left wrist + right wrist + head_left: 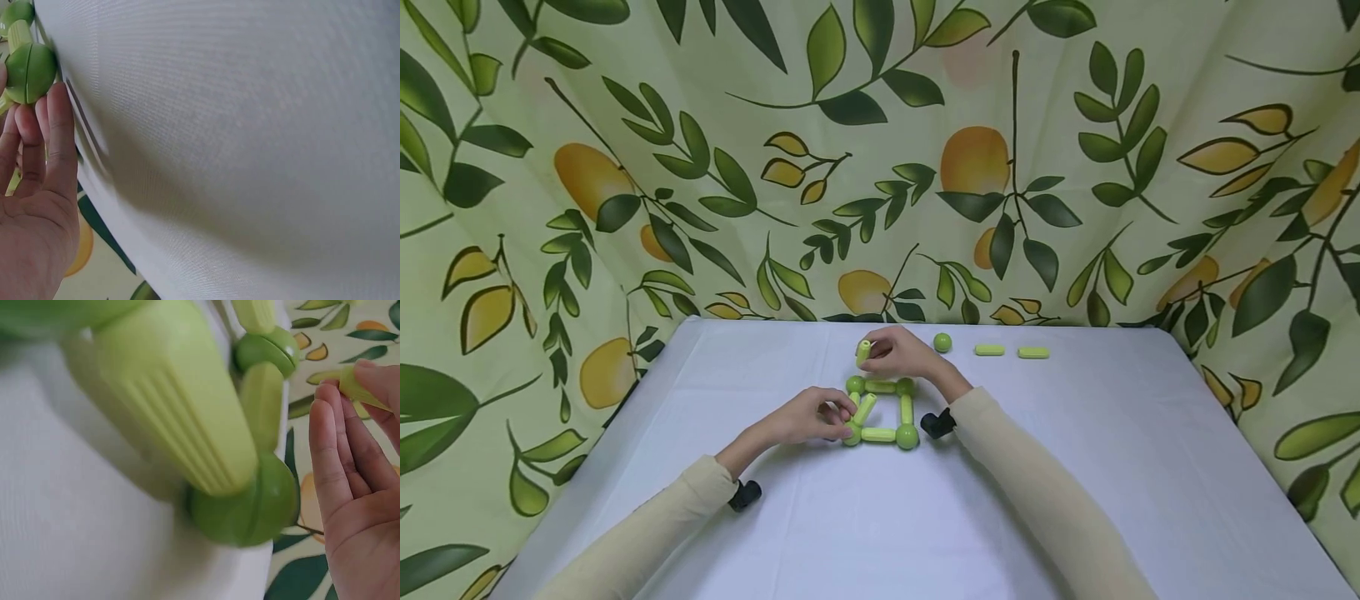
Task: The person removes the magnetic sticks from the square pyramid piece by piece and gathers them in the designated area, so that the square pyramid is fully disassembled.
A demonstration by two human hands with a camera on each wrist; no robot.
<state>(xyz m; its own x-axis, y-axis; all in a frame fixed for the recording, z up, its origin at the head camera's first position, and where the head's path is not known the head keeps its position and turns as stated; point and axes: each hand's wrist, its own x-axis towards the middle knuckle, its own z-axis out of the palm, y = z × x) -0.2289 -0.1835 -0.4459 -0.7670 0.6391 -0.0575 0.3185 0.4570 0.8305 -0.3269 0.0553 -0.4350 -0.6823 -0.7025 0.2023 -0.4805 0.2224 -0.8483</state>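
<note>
A square of light-green rods (878, 435) and darker green balls (907, 436) lies on the white table. My left hand (808, 417) holds the square's near-left ball (30, 73) between thumb and fingers; the thumb is mostly out of the left wrist view. From that ball a further rod (866, 408) sticks up at a slant. Above the far-left ball (855, 384), my right hand (901, 353) pinches a loose rod (863, 353) between thumb and fingertips, apart from the square. The right wrist view shows this rod (355, 387) partly covered by the thumb.
Beyond the right hand, a loose green ball (942, 342) and two loose rods (989, 350) (1033, 353) lie in a row near the table's back edge. A leaf-and-fruit patterned curtain (880, 167) hangs behind the white-covered table (820, 517).
</note>
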